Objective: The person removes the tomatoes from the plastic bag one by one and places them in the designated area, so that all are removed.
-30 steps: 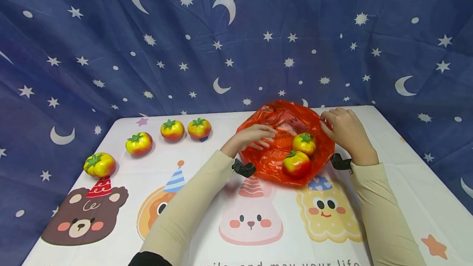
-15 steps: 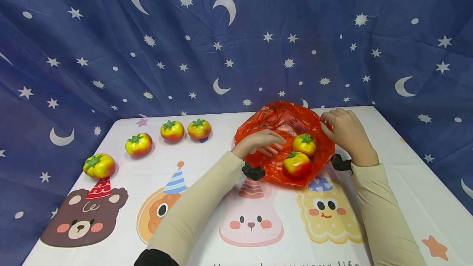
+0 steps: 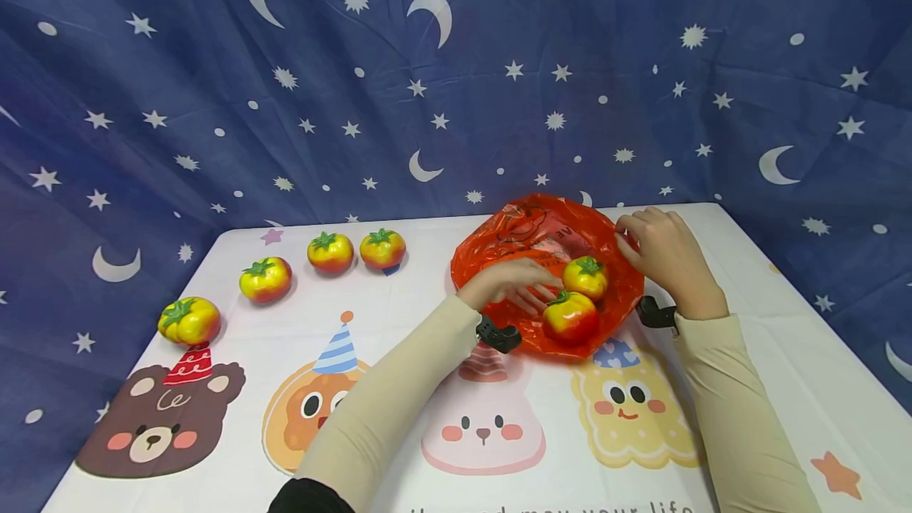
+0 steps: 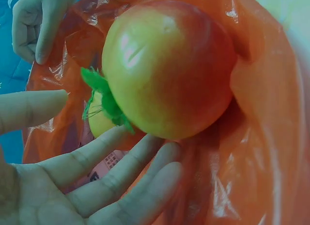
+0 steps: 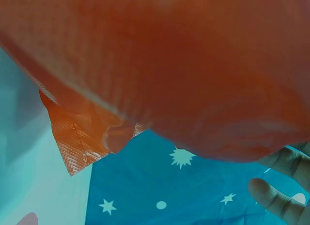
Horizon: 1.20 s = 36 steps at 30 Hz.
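Observation:
A red plastic bag (image 3: 513, 232) lies spread with its mouth facing up, holding two red-and-yellow tomatoes with green tops. My left hand (image 3: 509, 279) is inside the bag's mouth, palm toward the nearer tomato (image 3: 571, 319). Its fingers are extended in the left wrist view, with fingertips right at the underside of that tomato (image 4: 167, 70) and the thumb apart. The other tomato (image 3: 586, 279) sits just behind. At the bag's right rim my right hand (image 3: 661, 252) holds the edge between thumb and curled fingers; the bag (image 5: 169, 79) covers much of the right wrist view.
Outside the bag, more tomatoes stand along the table's left and back: one at front left (image 3: 189, 321), another tomato (image 3: 266, 279) behind it, and a pair at the back, including the rightmost tomato (image 3: 382, 248). A blue starry curtain (image 3: 456, 101) hangs behind the white printed tablecloth (image 3: 399, 418).
My left hand has moved right and slightly down across the bag, closer to the two tomatoes. The right hand stays at the bag's rim.

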Each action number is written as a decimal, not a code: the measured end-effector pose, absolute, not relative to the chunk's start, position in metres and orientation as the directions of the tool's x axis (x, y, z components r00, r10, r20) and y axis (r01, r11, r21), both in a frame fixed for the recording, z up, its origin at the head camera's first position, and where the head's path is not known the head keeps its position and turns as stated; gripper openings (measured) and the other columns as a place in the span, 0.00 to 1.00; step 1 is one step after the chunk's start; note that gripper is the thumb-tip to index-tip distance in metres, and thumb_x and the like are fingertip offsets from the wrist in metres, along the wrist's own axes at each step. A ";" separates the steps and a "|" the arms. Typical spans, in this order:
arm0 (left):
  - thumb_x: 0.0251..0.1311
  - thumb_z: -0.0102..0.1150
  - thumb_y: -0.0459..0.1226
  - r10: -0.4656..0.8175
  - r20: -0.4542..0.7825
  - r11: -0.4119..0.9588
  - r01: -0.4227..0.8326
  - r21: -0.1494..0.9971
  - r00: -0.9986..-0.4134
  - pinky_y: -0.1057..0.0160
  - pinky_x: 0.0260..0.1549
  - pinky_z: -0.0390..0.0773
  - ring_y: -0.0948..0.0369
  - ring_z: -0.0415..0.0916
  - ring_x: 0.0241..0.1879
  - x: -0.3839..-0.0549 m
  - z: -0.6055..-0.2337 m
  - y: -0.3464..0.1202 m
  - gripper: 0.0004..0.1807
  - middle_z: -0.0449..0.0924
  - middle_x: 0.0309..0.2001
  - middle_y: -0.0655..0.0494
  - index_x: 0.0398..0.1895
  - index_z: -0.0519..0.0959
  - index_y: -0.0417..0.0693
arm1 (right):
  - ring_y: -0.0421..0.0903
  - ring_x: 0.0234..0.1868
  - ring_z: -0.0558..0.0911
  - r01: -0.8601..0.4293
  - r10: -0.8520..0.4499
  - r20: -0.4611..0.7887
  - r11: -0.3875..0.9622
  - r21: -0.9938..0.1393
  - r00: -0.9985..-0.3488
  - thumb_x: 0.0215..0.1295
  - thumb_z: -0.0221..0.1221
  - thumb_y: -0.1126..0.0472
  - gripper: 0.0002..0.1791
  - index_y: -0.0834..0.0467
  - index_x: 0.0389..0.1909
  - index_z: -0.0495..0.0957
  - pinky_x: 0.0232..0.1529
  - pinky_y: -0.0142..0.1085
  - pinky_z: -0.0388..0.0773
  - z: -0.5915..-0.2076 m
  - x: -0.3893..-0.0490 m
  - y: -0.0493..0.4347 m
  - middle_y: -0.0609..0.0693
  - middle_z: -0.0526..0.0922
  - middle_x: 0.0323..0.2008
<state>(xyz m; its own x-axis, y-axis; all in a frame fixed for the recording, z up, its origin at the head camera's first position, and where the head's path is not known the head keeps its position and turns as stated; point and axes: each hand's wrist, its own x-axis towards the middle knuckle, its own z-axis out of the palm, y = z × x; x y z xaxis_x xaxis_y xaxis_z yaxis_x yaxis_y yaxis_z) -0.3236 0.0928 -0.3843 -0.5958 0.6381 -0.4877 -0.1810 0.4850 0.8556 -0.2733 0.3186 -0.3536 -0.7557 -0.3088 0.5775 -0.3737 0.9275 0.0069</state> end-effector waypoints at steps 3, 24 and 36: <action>0.63 0.55 0.43 0.636 -0.496 0.484 -0.195 0.853 -0.592 0.55 0.45 0.82 0.53 0.81 0.41 -0.323 -0.386 0.094 0.20 0.79 0.50 0.43 0.52 0.77 0.39 | 0.57 0.30 0.77 -0.371 -0.307 0.573 0.929 0.005 -0.760 0.49 0.66 0.68 0.07 0.65 0.29 0.80 0.36 0.53 0.77 -0.353 -0.273 0.318 0.61 0.82 0.25; 0.64 0.54 0.33 0.647 -0.525 0.497 -0.216 0.841 -0.554 0.53 0.52 0.79 0.54 0.78 0.42 -0.322 -0.395 0.097 0.19 0.74 0.59 0.44 0.58 0.74 0.39 | 0.58 0.31 0.78 -0.364 -0.298 0.562 0.931 -0.006 -0.772 0.49 0.66 0.68 0.07 0.65 0.30 0.81 0.37 0.54 0.77 -0.353 -0.274 0.318 0.61 0.83 0.26; 0.63 0.56 0.34 0.669 -0.523 0.473 -0.241 0.847 -0.528 0.56 0.49 0.81 0.54 0.79 0.46 -0.320 -0.399 0.097 0.19 0.77 0.56 0.45 0.56 0.75 0.38 | 0.58 0.32 0.78 -0.360 -0.294 0.557 0.933 -0.008 -0.776 0.49 0.66 0.68 0.07 0.65 0.30 0.81 0.36 0.54 0.77 -0.353 -0.272 0.318 0.61 0.83 0.26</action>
